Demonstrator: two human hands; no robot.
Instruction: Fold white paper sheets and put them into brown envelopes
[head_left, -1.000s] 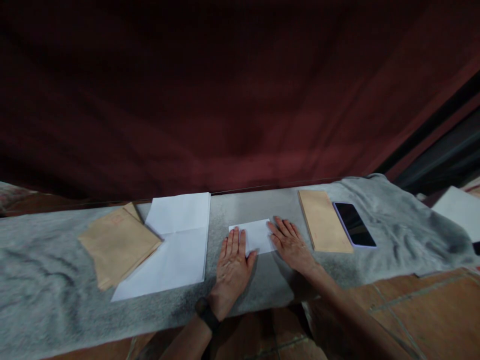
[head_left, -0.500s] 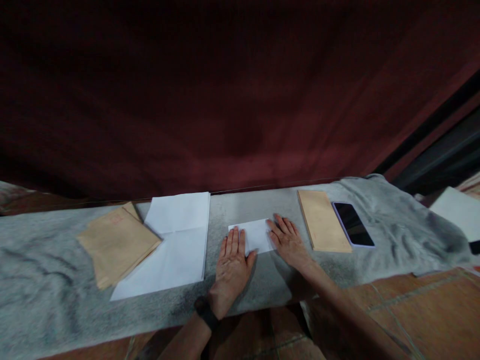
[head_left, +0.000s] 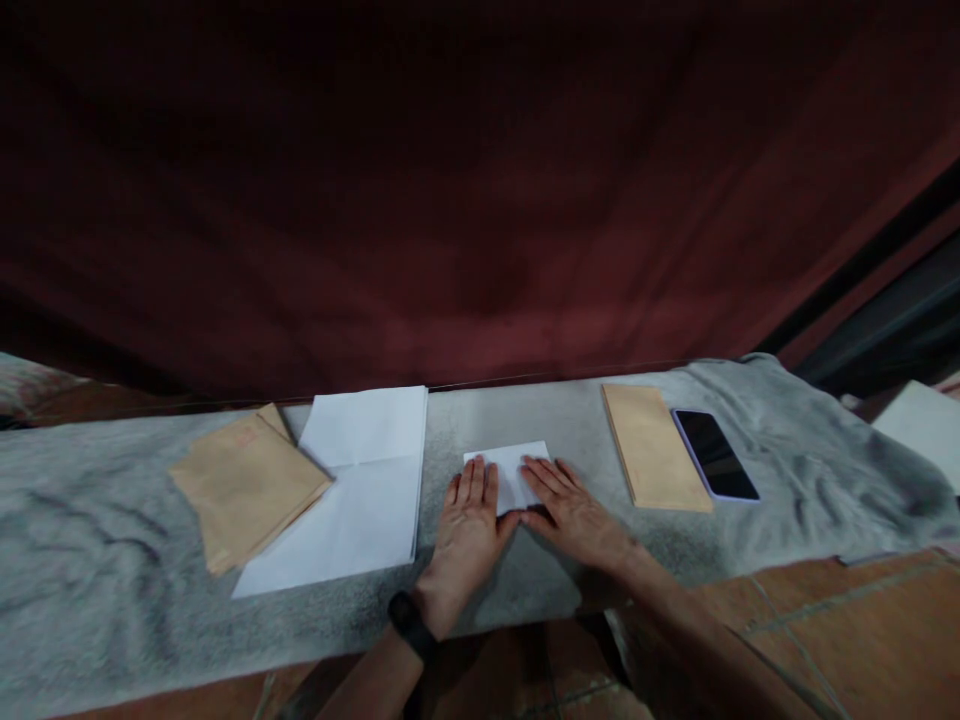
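A small folded white sheet of paper (head_left: 511,476) lies flat on the grey cloth, in front of me. My left hand (head_left: 470,515) rests on its left part with the fingers stretched out. Across the right part lies my right hand (head_left: 568,508), also flat, fingers extended. The two thumbs nearly meet at the paper's near edge. Left of my hands is a stack of larger white sheets (head_left: 375,510) with a crease across the top one. Several brown envelopes (head_left: 251,485) overlap the stack's left side.
A neat stack of brown envelopes (head_left: 656,445) lies to the right, beside a phone (head_left: 716,455) in a purple case. The grey cloth (head_left: 97,530) covers the long surface and wrinkles at both ends. A dark red curtain (head_left: 480,200) hangs behind. Floor tiles (head_left: 795,620) show below.
My right hand has slid left over the folded paper, from its right edge toward my left hand. My left hand has stayed on the paper. The view has shifted slightly.
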